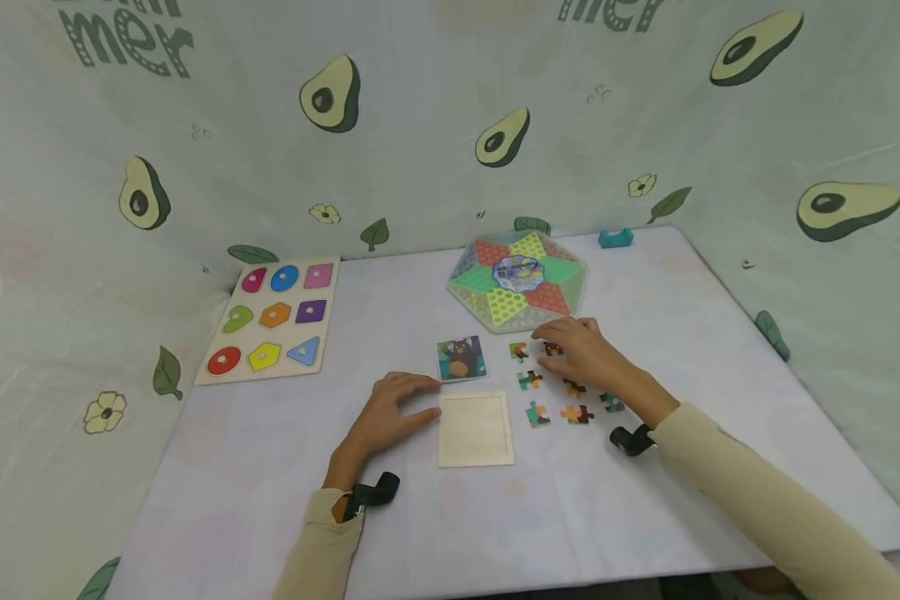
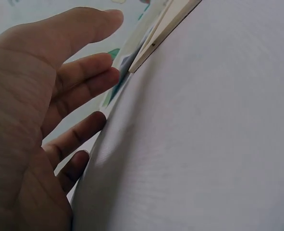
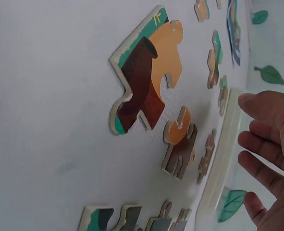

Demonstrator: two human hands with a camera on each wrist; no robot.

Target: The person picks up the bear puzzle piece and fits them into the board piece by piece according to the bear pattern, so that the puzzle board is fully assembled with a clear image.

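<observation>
Over the far end of the scattered puzzle pieces [image 1: 577,414], the right hand [image 1: 588,354] hangs with fingers parted and loosely bent, grasping nothing that I can see; one dark brown piece [image 1: 552,350] shows in the gap between thumb and forefinger. The left hand [image 1: 390,408] is likewise loose and empty, thumb and forefinger by the left side of the shallow wooden tray [image 1: 476,429], though I can't tell whether they touch it. The tray lies bare, pieces to its right, the bear picture [image 1: 462,358] just beyond.

Picking out one piece looks like the step in hand. I'd pinch it by opposite edges, since the pieces are thin and lie flat on the desk [image 1: 232,500], and dragging could nudge the neighbours. Matching its colours to the bear picture first should settle which way round it goes. A straight-edged corner piece would be the easiest start, with the left hand steadying the tray.
</observation>
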